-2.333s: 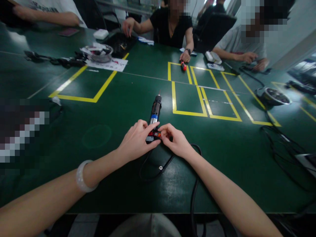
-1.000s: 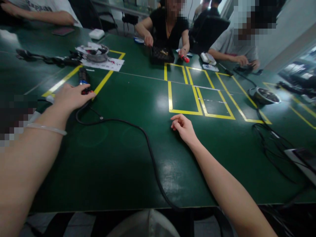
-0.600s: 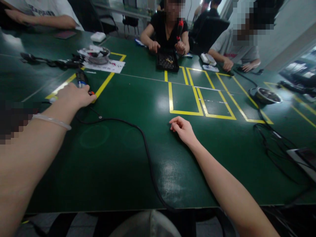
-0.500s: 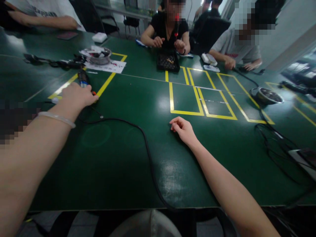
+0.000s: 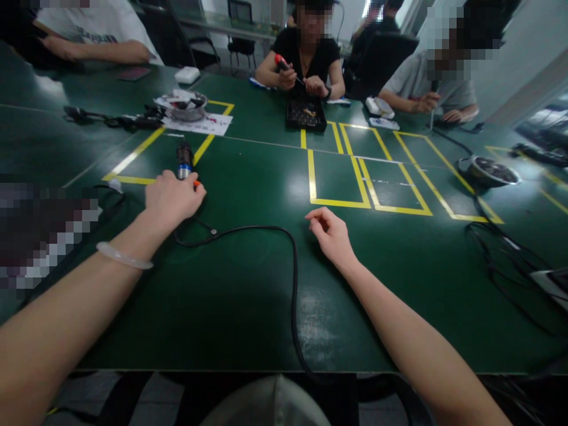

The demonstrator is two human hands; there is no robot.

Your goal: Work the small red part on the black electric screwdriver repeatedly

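Observation:
On the left, my left hand (image 5: 175, 198) is wrapped round a black cylindrical hand tool (image 5: 184, 155) with a silver and blue band. A small orange part shows beside my thumb; the rest of the tool is hidden under my palm. From below that hand a black cord (image 5: 266, 228) runs across the green table (image 5: 222, 307) to its front edge. My right hand (image 5: 331, 234) rests on the table in front of the yellow tape outlines, fingers loosely curled in, with nothing visible in them.
A metal bowl (image 5: 189, 109) of small parts sits on paper at the far left. Across the table, a person works over a black tray (image 5: 306, 116) with a red-handled screwdriver (image 5: 280, 62). Another metal bowl (image 5: 492, 171) and loose cables (image 5: 497, 254) lie at the right.
My left hand has moved right and a little nearer with the tool, and the cord has shifted right. My right hand stays almost still. The person opposite has lowered the red-handled screwdriver.

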